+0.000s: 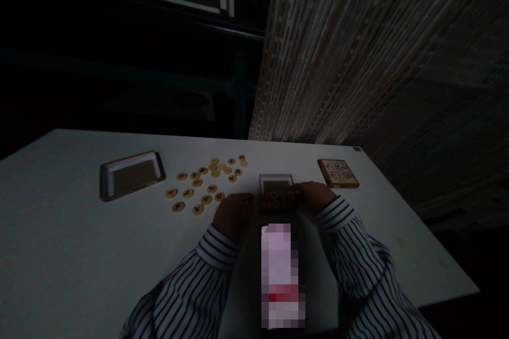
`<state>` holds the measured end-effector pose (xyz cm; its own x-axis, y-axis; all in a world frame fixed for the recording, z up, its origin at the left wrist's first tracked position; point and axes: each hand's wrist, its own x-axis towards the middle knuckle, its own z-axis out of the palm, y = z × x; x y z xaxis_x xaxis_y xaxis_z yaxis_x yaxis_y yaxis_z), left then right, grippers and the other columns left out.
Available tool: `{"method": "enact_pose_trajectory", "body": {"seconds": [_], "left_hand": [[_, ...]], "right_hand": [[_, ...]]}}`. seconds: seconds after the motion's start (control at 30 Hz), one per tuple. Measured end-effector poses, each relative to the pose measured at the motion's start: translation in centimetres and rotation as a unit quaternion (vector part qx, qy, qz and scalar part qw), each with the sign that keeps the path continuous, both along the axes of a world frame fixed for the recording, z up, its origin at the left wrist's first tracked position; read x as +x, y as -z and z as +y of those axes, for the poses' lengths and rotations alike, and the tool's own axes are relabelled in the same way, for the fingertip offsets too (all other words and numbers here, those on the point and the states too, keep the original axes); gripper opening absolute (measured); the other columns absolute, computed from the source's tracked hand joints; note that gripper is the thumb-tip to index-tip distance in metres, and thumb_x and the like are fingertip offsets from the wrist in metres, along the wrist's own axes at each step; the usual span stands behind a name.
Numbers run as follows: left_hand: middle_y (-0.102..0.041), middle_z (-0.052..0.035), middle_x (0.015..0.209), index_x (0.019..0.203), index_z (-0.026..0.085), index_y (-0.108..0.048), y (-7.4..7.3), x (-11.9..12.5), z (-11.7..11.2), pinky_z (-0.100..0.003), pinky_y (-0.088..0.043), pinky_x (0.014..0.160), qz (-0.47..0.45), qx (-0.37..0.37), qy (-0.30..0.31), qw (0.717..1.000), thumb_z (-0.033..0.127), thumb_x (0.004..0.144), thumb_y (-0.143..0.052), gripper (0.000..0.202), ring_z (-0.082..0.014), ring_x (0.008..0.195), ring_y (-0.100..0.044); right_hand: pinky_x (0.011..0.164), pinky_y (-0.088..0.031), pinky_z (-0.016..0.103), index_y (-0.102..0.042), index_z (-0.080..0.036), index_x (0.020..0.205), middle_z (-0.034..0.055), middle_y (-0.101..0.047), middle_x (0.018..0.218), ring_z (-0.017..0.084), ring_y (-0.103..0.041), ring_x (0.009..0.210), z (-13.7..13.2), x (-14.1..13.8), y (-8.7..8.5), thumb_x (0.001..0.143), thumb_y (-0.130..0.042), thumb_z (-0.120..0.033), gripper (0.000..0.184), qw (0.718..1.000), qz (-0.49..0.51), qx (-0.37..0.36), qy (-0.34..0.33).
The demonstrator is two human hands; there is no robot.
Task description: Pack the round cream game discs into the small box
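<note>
A small open box [275, 176] stands in front of me on the white table. Rows of round xiangqi pieces [274, 202] lie in its near part, in deep shadow. My left hand [234, 214] is curled just left of the box, its fingers bent inward and mostly dark; what they hold, if anything, is hidden. At the box's right side, my right hand [316, 196] has its fingers closed at the edge, near the pieces. More wooden pieces with red or black characters, such as a loose piece [198, 209], are scattered left of the box, some overlapping.
An open tray-like lid [104, 183] lies at the left. A flat printed box [340, 173] sits at the right. A lit phone [278, 265], blurred out, is close to me between my forearms. A string curtain [318, 53] hangs behind the table [99, 254]. The room is dark.
</note>
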<state>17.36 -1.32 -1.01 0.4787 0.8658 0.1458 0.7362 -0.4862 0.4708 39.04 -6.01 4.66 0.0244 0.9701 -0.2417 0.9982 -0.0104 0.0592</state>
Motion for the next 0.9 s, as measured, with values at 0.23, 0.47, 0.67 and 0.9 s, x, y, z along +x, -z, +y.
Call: {"method": "enact_pose_trajectory", "body": {"seconds": [0.23,0.47,0.67,0.9], "left_hand": [[-0.067,-0.0059,0.088,0.089,0.018,-0.064,0.0,-0.7,-0.9,-0.032,-0.047,0.074,-0.042,0.036,0.006,0.998,0.028,0.078,-0.042,0.027,-0.0187,0.083,-0.059],[-0.066,-0.0064,0.086,0.084,0.017,-0.062,-0.4,-1.3,-2.1,-0.033,-0.047,0.075,-0.078,0.062,0.007,0.995,0.024,0.077,-0.045,0.020,-0.0180,0.081,-0.059],[-0.066,-0.0053,0.084,0.085,0.017,-0.062,-1.1,-2.5,-2.5,-0.030,-0.046,0.074,-0.095,0.077,0.016,0.992,0.025,0.078,-0.046,0.019,-0.0162,0.080,-0.059],[-0.066,-0.0046,0.082,0.081,0.018,-0.061,-2.7,-5.6,-1.8,-0.031,-0.046,0.074,-0.089,0.092,-0.010,0.992,0.027,0.078,-0.045,0.018,-0.0167,0.079,-0.059]], "right_hand": [[0.073,-0.041,0.026,-0.055,-0.021,0.107,0.0069,-0.063,0.102,0.018,-0.058,0.091,-1.9,-0.6,0.3,0.081,-0.038,-0.027,0.031,0.997,0.044,0.059,-0.013],[0.071,-0.040,0.025,-0.059,-0.020,0.100,0.0063,-0.064,0.095,0.017,-0.058,0.087,-2.6,-1.5,0.2,0.083,-0.037,-0.029,0.029,0.994,0.069,0.077,-0.044],[0.067,-0.039,0.023,-0.060,-0.019,0.091,0.0061,-0.064,0.088,0.016,-0.058,0.082,-2.2,-2.3,-0.7,0.081,-0.040,-0.028,0.025,0.993,0.064,0.078,-0.063],[0.066,-0.037,0.023,-0.060,-0.018,0.087,0.0060,-0.062,0.089,0.015,-0.056,0.082,-0.5,-4.0,-1.3,0.082,-0.039,-0.029,0.024,0.988,0.042,0.085,-0.119]]}}
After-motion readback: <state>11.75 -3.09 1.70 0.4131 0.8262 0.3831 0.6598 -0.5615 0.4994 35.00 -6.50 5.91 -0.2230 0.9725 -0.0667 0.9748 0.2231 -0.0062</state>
